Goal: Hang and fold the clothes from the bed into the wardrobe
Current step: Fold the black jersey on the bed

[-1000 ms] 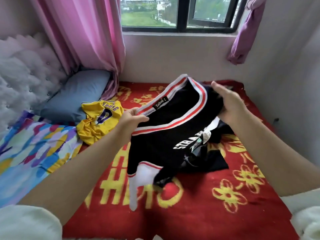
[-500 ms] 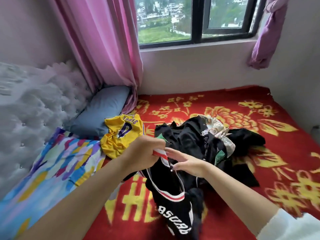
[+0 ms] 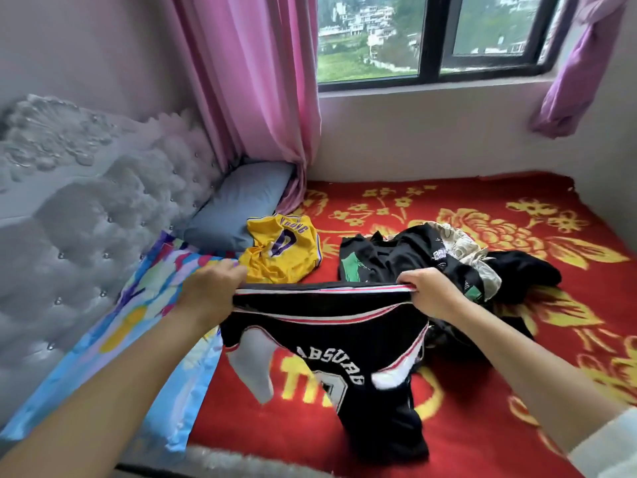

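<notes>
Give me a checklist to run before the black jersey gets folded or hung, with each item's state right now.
1. Both hands grip the black jersey: ok, left hand and right hand each hold one end of its striped edge.
2. Edge pulled straight between the hands: ok.
3. Body hangs flat: not ok, the lower part is bunched and twisted.
4. Jersey apart from the pile of dark clothes: cannot tell, its right side overlaps the pile.
5. Yellow jersey out of the way: ok, it lies beyond the left hand.
6. Wardrobe and hanger ready: cannot tell, neither is in view.
</notes>
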A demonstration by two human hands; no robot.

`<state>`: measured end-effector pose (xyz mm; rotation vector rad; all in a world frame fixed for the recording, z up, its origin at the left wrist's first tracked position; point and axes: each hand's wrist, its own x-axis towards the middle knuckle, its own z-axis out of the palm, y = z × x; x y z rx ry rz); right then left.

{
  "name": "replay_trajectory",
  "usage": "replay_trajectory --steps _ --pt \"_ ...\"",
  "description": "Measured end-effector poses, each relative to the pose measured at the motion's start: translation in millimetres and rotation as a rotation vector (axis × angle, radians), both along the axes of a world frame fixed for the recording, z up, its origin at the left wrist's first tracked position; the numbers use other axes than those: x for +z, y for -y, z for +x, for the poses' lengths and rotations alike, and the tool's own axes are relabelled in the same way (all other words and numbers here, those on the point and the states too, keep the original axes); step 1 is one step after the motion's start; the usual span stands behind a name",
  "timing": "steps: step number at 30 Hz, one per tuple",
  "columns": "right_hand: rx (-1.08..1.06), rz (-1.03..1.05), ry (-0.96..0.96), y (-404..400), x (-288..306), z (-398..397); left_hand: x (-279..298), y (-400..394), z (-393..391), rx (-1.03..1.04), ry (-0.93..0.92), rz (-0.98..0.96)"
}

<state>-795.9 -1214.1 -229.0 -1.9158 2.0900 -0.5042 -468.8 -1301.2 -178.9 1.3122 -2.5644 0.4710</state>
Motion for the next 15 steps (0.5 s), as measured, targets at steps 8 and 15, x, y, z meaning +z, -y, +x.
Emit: replay_trajectory --steps 8,15 --pt "-0.315 -0.348 0.322 -101.4 43.8 69.4 -4.1 -46.9 62.3 -0.024 -0.891 0.633" --pt "-0.103 0.194 0.2 -182.5 75.2 130.7 1.4 -90.5 131.8 -0.37 -0.867 0.869"
